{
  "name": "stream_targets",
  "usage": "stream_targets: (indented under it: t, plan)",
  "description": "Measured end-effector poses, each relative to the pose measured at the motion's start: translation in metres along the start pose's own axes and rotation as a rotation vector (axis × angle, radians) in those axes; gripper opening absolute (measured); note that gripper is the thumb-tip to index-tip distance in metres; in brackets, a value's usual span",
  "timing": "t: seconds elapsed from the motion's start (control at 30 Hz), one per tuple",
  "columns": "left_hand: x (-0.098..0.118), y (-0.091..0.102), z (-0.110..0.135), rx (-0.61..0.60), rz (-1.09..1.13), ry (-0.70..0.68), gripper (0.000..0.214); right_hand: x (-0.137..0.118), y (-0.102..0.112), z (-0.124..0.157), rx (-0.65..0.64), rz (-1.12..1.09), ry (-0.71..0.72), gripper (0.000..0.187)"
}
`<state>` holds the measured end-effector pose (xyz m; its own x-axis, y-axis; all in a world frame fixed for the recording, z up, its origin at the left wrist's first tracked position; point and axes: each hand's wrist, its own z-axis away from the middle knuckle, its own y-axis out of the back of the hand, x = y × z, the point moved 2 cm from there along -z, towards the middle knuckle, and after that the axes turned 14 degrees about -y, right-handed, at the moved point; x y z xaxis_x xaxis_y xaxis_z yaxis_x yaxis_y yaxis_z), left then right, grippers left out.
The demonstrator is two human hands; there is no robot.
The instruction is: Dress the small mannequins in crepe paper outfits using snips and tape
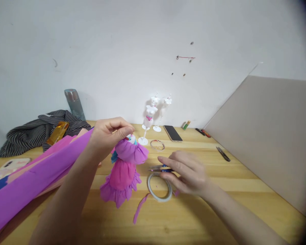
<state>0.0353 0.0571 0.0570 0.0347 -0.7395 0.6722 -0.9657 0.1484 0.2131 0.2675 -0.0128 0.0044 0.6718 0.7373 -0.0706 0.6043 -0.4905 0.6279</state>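
Observation:
My left hand is closed in a pinch on the top of a small mannequin wearing a purple and pink crepe-paper dress, held upright just above the wooden table. My right hand rests on the table to the right of it, fingers closed around small scissors with blue handles. A roll of white tape lies just below that hand. A purple paper strip lies on the table beneath the dress.
Rolled purple and pink crepe paper lies at left. Bare white mannequins, a phone, a clear tape ring, a snipper, a flask and striped cloth sit further back. A grey board leans at right.

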Motion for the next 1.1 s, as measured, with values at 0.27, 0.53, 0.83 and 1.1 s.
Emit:
stream_targets:
  t: [0.27,0.53,0.83,1.1]
  plan:
    - [0.002,-0.001,0.0,-0.005,0.028,0.009,0.016,0.004,-0.032,0.004,0.235,0.134,0.041,0.041]
    - [0.001,0.0,0.0,-0.014,0.019,-0.003,0.017,0.003,-0.038,0.005,0.224,0.117,0.056,0.045]
    - [-0.001,0.0,0.001,-0.022,0.011,0.007,0.017,0.004,-0.037,0.009,0.252,0.062,0.031,0.044]
    - [0.002,-0.001,-0.001,-0.019,0.023,-0.002,0.017,-0.007,-0.039,-0.004,0.276,0.078,0.061,0.044]
